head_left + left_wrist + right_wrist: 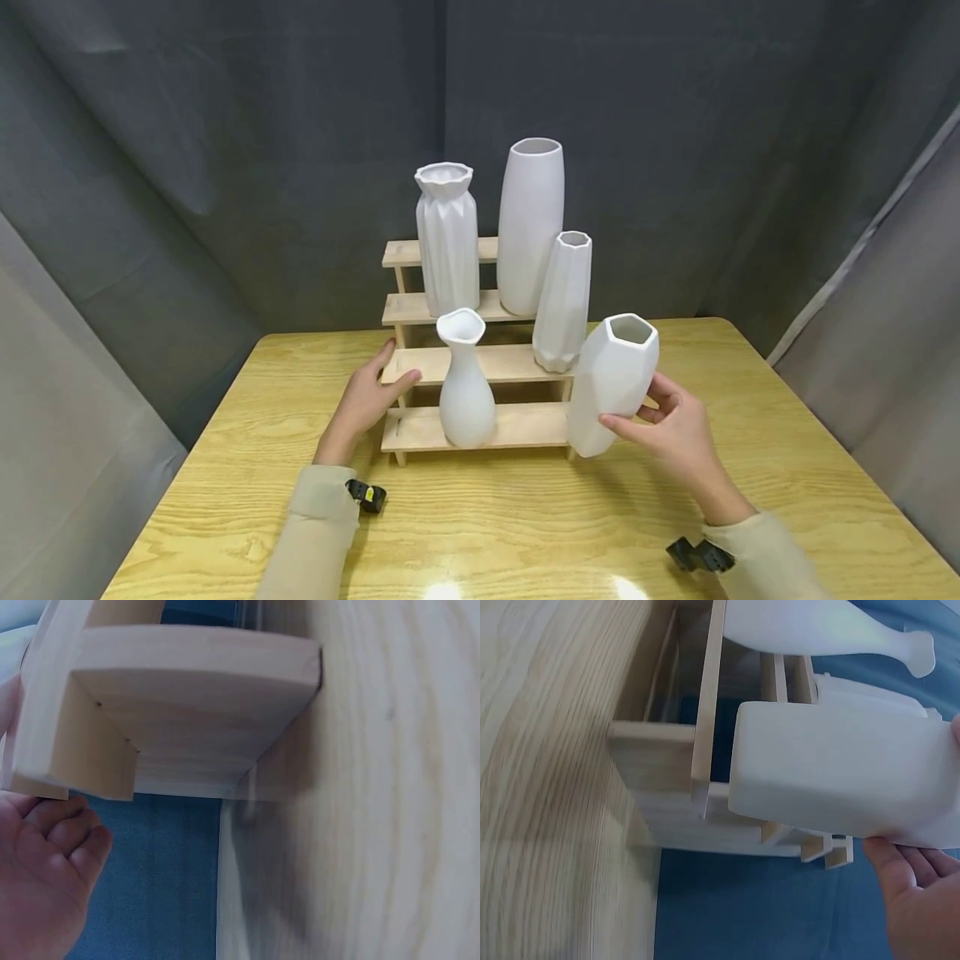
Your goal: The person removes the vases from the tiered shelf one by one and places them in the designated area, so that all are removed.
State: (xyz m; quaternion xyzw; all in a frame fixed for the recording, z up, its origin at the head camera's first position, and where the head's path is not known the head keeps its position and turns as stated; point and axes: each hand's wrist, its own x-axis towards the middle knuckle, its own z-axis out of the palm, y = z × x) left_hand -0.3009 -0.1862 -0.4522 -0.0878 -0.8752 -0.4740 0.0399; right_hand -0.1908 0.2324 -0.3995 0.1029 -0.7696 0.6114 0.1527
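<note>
While pinching the white faceted ceramic vase (611,375) in the right hand (671,429), at the lower right of the pale wooden tiered stand (512,364), and clasping its left end with the left hand (367,396), risks toppling the slim white fluted vase (561,308) (close behind) by swinging inward.

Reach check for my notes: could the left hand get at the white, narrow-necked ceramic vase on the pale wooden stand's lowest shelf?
Probably yes, once the left hand releases the stand at its left end: the vase stands close by, with nothing visible between them.
</note>
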